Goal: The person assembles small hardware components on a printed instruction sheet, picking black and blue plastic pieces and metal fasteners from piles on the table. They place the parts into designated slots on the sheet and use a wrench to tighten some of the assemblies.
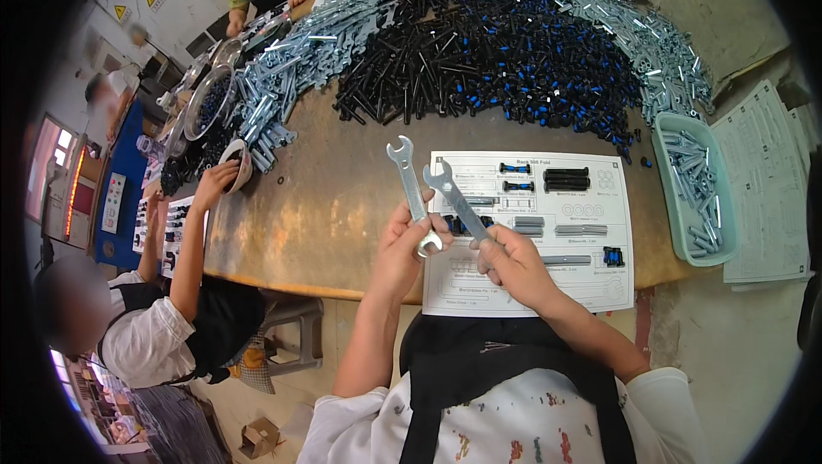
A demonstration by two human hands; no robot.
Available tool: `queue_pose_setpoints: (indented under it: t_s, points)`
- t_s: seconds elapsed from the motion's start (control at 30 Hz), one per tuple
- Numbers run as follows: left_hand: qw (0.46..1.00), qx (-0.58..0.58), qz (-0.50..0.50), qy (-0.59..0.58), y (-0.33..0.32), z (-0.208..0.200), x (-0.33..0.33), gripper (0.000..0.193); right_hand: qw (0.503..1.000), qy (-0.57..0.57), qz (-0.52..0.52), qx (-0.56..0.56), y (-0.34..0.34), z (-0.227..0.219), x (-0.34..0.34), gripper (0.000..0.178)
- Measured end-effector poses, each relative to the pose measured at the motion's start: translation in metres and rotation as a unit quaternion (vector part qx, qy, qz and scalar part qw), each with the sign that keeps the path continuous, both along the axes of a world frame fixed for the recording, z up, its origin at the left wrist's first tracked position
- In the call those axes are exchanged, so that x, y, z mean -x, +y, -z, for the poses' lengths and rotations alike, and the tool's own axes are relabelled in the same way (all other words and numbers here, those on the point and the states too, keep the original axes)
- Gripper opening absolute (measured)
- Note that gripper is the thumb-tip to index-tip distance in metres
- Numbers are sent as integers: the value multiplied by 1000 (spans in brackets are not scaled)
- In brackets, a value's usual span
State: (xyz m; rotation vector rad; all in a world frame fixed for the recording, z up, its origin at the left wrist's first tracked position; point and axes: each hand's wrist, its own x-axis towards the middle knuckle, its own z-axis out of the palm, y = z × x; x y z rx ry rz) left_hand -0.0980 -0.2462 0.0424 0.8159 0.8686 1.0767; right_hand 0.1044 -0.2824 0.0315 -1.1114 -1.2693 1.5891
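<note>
My left hand [402,241] is closed round a silver open-end wrench [409,177], its jaw pointing away from me. A second open-end wrench [458,194] slants up and left out of my right hand [516,269], whose fingers are closed on its lower end. The two wrenches are held close together above the left part of a printed parts sheet [599,293]. On that sheet lie black bolts [567,179], grey sleeves [528,225], a long grey rod [567,260] and short bolts with blue patches [613,256]. My hands hide some of the sheet.
Behind the sheet are heaps of black bolts [411,70], blue-patched bolts [531,70] and silver hardware [295,62]. A pale green bin [728,237] with metal sleeves stands at the right beside paper sheets [766,173]. At the left a co-worker [154,336] reaches into a white bowl [244,173].
</note>
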Motion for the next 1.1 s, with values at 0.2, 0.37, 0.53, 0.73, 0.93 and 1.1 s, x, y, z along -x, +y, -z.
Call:
queue_pose_setpoints:
  t_s: [0.2,0.37,0.53,0.73,0.93,1.1]
  points:
    - [994,78,40,-68,1,7,-4,80,992,-89,45,-77,-4,-6,-24,18]
    - [959,139,196,-153,4,11,-4,98,767,-330,134,-534,13,-27,-52,23]
    - [905,178,360,-141,0,0,-28,91,625,-408,29,-665,16,-47,-89,35]
    - [866,198,424,-175,-6,14,-50,74,664,-416,-25,-620,-7,-32,-122,34]
    - [842,207,460,-191,-9,22,-63,91,705,-395,-12,-588,-21,-25,-131,35]
    - [779,251,486,-307,-15,23,-69,104,710,-383,-33,-590,-35,-25,-139,36]
